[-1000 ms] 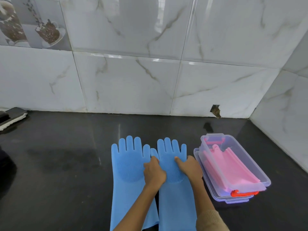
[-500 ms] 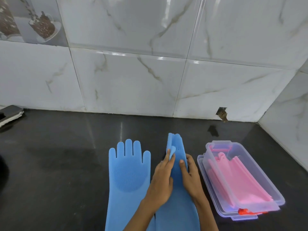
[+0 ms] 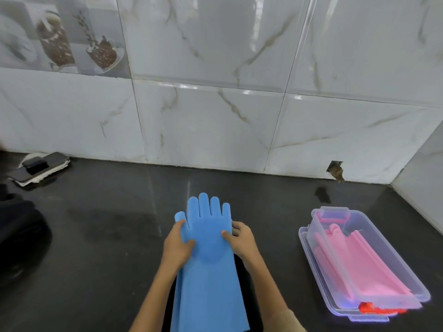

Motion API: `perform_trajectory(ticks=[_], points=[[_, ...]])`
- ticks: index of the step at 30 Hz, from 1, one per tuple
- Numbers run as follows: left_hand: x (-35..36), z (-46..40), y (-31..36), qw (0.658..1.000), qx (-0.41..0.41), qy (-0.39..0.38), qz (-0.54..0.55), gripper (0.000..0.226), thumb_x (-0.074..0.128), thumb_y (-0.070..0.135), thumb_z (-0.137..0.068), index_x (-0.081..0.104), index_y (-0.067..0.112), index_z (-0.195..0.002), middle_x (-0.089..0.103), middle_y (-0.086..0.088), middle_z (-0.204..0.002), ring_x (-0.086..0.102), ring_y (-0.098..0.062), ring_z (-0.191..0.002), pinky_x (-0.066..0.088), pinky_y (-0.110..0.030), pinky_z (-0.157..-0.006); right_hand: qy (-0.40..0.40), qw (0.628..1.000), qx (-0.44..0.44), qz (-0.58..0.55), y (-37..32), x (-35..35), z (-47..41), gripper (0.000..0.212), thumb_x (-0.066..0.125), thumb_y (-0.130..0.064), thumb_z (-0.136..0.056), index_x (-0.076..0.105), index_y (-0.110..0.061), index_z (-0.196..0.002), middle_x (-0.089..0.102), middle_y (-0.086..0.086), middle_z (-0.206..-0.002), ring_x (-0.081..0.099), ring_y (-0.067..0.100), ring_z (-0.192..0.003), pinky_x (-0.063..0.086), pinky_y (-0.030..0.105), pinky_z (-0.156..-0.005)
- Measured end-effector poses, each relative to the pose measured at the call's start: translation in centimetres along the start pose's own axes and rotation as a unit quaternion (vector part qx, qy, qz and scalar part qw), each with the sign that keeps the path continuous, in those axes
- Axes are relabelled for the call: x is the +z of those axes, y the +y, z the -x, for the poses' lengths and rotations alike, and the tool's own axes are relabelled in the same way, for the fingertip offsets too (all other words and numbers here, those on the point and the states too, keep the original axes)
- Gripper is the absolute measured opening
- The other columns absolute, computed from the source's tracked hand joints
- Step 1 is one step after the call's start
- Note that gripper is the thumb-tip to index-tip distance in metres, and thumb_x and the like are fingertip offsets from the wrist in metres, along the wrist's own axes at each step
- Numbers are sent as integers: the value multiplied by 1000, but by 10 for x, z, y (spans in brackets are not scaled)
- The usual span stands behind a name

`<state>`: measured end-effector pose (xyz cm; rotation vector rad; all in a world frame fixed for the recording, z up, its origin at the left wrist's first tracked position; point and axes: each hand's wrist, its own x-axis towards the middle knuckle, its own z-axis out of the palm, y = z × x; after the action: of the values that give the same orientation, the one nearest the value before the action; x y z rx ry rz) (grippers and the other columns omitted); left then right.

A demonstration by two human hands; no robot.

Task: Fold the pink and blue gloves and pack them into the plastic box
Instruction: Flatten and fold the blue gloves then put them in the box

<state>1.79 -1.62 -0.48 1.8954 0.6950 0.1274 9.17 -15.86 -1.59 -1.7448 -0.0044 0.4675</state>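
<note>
The two blue gloves (image 3: pixel 208 255) lie stacked one on the other on the black counter, fingers pointing at the wall. My left hand (image 3: pixel 177 245) presses on the stack's left edge near the thumb. My right hand (image 3: pixel 239 238) grips the right edge, thumb on top and fingers under. To the right stands the clear plastic box (image 3: pixel 374 238) on its lid, with the folded pink gloves (image 3: pixel 359 267) lying inside it.
A phone (image 3: pixel 39 167) on a white cloth rests at the back left by the tiled wall. A dark object (image 3: pixel 19 224) sits at the left edge. The counter meets a side wall at the far right.
The right blue glove was lifted, turned over to the left and laid on top of the other glove. Both hands now hold the stack's edges.
</note>
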Motion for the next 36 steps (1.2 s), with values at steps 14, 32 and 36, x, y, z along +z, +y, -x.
perform_trajectory(ticks=[14, 32, 36], points=[[-3, 8, -12, 963, 10, 160, -215, 18, 52, 25, -95, 53, 13, -81, 59, 1, -77, 52, -17, -68, 38, -27, -55, 154, 981, 14, 116, 2, 5, 13, 14, 54, -16, -85, 49, -11, -73, 54, 1, -71, 49, 14, -61, 42, 25, -56], [-30, 67, -27, 972, -79, -20, -223, 22, 65, 30, -87, 71, 9, -86, 70, -8, -79, 69, -24, -75, 60, -41, -75, 61, 951, 54, 298, 26, -7, 101, 24, 67, -26, -83, 50, -14, -71, 61, 2, -76, 57, 15, -66, 48, 25, -57], [-30, 74, -24, 969, -94, -17, -230, 18, 70, 26, -83, 71, 10, -91, 70, -9, -85, 68, -26, -82, 59, -41, -79, 67, 944, 46, 321, 28, -6, 103, 18, 59, -20, -89, 50, -11, -77, 53, 0, -72, 51, 15, -66, 39, 21, -51]])
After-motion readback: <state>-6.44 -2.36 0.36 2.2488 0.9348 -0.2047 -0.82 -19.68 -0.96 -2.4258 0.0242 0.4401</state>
